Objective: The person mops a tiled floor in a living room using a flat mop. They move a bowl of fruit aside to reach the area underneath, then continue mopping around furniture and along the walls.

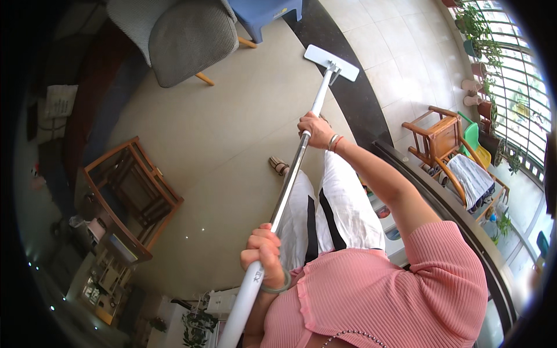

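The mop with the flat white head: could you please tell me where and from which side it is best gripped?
Grip the mop on its long slanted pole, from above, hands spread apart: the right hand low on the metal shaft, the left hand high on the white grip.

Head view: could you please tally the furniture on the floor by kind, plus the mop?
Mop, held by left hand and right hand: 1
Grey chair: 1
Blue stool: 1
Wooden frame chairs: 2
Total: 5
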